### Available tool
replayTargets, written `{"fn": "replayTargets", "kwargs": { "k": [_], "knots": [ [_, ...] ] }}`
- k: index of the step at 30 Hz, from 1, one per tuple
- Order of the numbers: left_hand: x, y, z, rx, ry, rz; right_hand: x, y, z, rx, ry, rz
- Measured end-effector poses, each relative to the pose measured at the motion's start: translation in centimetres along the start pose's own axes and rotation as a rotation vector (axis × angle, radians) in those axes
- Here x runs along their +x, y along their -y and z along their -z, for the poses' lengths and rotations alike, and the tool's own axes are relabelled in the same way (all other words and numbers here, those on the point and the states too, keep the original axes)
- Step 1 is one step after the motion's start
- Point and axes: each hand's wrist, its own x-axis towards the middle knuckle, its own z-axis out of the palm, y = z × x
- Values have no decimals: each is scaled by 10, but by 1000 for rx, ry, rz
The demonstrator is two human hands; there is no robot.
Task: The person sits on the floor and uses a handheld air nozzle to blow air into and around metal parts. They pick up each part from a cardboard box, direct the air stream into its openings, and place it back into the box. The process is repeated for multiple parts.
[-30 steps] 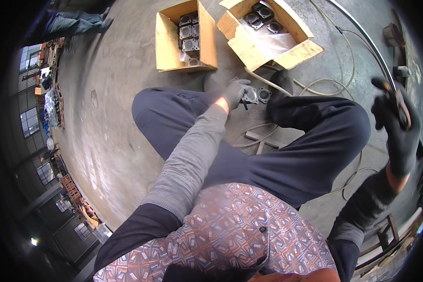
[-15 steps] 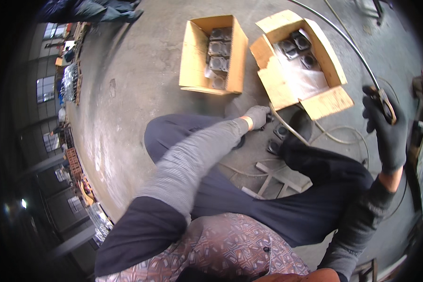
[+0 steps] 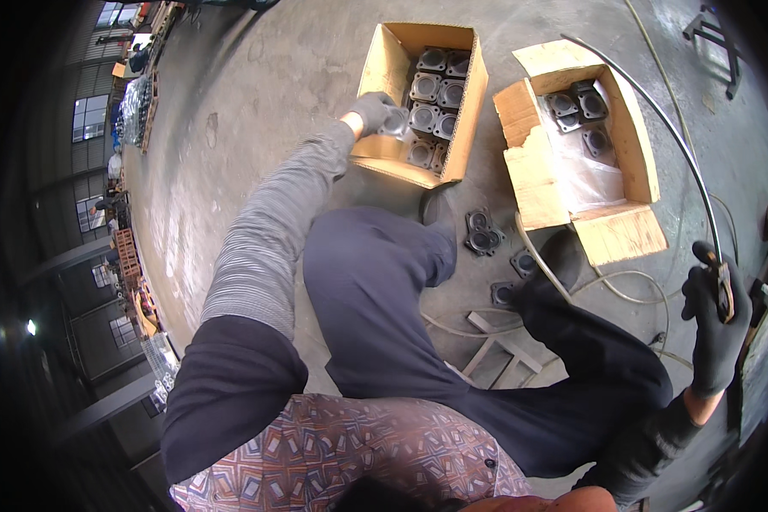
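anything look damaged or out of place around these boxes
Yes: the right box looks damaged, with a ragged, torn edge on its left flap. Several dark flanged parts also lie loose on the floor nearer the person, odd because similar ones sit in that box and the left box.

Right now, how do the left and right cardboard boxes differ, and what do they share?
The left box holds rows of metal parts; the right box holds only a few, with clear plastic showing. The left hand reaches into the left box; the right box stands untouched. Both are open cardboard boxes on the floor.
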Motion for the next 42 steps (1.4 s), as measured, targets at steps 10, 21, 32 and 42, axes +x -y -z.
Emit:
{"fn": "replayTargets", "kwargs": {
  "k": [10, 21, 32, 42],
  "knots": [
    [74, 82, -115, 465, 303, -157, 22, 6, -18, -70, 44, -40],
    [32, 31, -90, 783, 164, 0, 27, 8, -13, -97, -84, -154],
    [17, -282, -99, 79, 198, -609, 39, -6, -4, -332, 20, -409],
    [137, -306, -280, 285, -112, -262, 48, -15, 3, -257, 84, -433]
  ]
}}
